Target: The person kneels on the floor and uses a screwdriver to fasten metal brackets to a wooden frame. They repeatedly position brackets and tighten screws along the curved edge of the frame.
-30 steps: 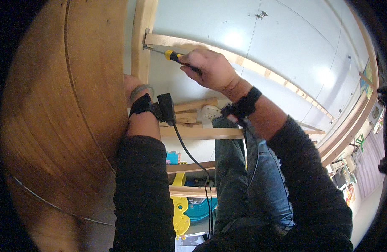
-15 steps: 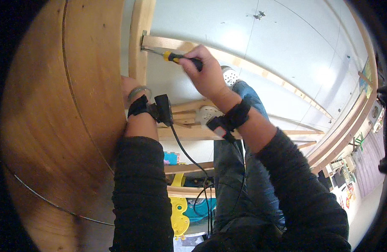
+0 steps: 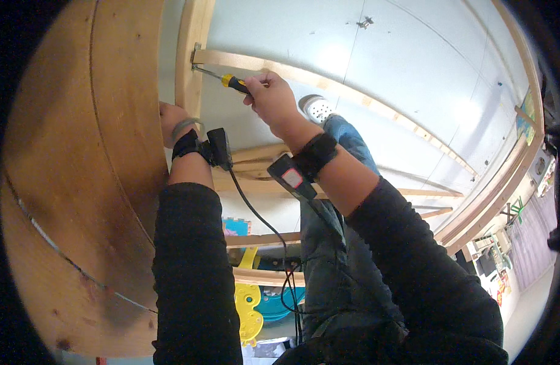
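Observation:
My right hand (image 3: 271, 100) grips the yellow-and-black handle of a screwdriver (image 3: 230, 81). Its metal shaft points left, with the tip at a small metal bracket (image 3: 196, 53) where a thin wooden slat (image 3: 304, 78) meets an upright wooden post (image 3: 192, 55). My left hand (image 3: 170, 120) reaches behind the edge of a large wooden panel (image 3: 79, 182) and is mostly hidden by it; what it holds cannot be seen. Both wrists wear black straps with small devices and trailing cables.
A pale floor (image 3: 413, 79) lies beyond the frame. My leg in jeans with a white shoe (image 3: 316, 108) stretches out below the slat. More wooden rails (image 3: 261, 182) cross lower down, with yellow and teal plastic items (image 3: 255, 301) beneath. A curved wooden edge (image 3: 505, 176) runs at right.
My right hand has shifted along the slat and turned with the screwdriver, its wrist rolling over. My leg and shoe have come into view under the arm. The left hand stays put.

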`<state>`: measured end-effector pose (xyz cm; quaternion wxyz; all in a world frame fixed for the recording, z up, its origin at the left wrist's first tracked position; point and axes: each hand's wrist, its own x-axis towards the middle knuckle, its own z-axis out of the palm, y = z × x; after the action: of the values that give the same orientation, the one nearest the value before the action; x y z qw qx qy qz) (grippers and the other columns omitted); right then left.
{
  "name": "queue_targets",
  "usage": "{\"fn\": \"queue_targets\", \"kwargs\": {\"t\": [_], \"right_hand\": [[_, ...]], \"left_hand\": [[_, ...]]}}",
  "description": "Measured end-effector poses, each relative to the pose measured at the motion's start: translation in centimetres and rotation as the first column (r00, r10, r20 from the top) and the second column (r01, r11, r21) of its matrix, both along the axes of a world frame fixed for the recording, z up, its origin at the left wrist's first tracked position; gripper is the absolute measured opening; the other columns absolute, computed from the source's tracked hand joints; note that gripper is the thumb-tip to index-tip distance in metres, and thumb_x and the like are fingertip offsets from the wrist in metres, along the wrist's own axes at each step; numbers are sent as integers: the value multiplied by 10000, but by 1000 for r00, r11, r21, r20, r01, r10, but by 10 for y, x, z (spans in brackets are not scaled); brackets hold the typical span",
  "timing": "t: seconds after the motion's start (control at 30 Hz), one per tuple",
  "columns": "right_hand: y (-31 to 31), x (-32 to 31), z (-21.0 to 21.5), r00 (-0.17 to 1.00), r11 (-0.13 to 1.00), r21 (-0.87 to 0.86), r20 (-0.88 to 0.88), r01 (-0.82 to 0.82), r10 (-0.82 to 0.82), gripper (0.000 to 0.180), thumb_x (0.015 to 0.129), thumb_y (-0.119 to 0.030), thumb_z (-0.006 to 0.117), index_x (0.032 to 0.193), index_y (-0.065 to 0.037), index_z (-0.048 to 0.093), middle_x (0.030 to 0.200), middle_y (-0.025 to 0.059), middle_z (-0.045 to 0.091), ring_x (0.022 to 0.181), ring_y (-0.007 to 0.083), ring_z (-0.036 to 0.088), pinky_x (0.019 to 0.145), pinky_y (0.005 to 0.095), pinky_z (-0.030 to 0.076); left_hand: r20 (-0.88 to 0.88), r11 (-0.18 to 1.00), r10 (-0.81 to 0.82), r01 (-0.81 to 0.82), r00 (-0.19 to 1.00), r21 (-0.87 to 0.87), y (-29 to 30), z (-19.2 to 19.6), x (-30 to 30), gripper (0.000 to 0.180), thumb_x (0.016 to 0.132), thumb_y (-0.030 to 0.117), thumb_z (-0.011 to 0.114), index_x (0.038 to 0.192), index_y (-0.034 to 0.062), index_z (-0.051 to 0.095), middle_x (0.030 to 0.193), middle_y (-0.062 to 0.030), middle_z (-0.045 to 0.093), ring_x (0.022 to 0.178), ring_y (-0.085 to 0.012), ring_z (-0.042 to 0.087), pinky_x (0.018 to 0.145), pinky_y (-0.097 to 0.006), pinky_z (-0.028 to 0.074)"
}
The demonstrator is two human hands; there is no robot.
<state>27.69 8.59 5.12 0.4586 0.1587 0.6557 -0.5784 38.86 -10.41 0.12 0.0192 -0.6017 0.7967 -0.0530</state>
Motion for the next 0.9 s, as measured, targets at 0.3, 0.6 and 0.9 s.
{"fn": "queue_targets", "kwargs": {"t": [0.3,0.6,0.9], "right_hand": [[21,-14,9,188,818,337,-866,-466,463,222,820,-182,544,986,-47,482,957,165,560,820,358,560,692,418,486],[35,-25,14,768,949,-303,628,93,125,427,966,-413,297,989,-45,512,668,50,537,549,133,514,488,260,411],[25,-24,7,857,938,64,-388,-341,338,213,907,-230,510,1030,-72,438,775,116,560,662,250,565,568,342,449]], "left_hand": [[-587,598,754,60,296,799,125,50,-78,239,877,236,547,954,14,590,918,-127,601,834,-233,575,727,-350,471],[-332,200,861,346,384,917,103,16,-72,238,895,273,545,886,42,600,782,-50,629,669,-135,589,520,-248,427],[-140,92,983,344,116,934,122,41,-74,286,889,340,562,1023,87,565,937,-34,615,829,-138,587,667,-241,475]]}}
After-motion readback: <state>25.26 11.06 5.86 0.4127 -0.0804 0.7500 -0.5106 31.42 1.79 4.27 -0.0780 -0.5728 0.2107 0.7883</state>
